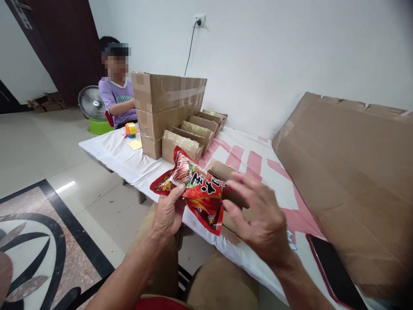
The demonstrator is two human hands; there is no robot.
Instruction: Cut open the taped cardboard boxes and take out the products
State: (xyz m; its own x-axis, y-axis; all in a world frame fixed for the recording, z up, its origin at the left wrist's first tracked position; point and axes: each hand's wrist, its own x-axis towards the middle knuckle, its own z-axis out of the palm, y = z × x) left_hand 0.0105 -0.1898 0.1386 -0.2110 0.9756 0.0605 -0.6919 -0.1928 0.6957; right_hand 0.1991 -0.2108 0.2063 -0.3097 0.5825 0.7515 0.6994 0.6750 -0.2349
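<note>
Red printed food packets [201, 183], at least two and overlapping, are held above the table's near edge. My left hand [169, 211] grips them from the left, its thumb on top. At their right end is my right hand [258, 211], slightly blurred, with its fingers spread and nothing seen in them. Whether its fingertips touch the packets I cannot tell. Just behind and below this hand, a small cardboard box [221, 168] sits on the table, largely hidden by the packets and the hand.
Stacked taped cartons [164, 92] stand at the table's far left, beside a row of open boxes [182, 144] with shiny wrapping. A tape roll [130, 129] lies near a seated person [118, 99]. On the right are a large cardboard sheet [348, 185] and a phone [335, 271].
</note>
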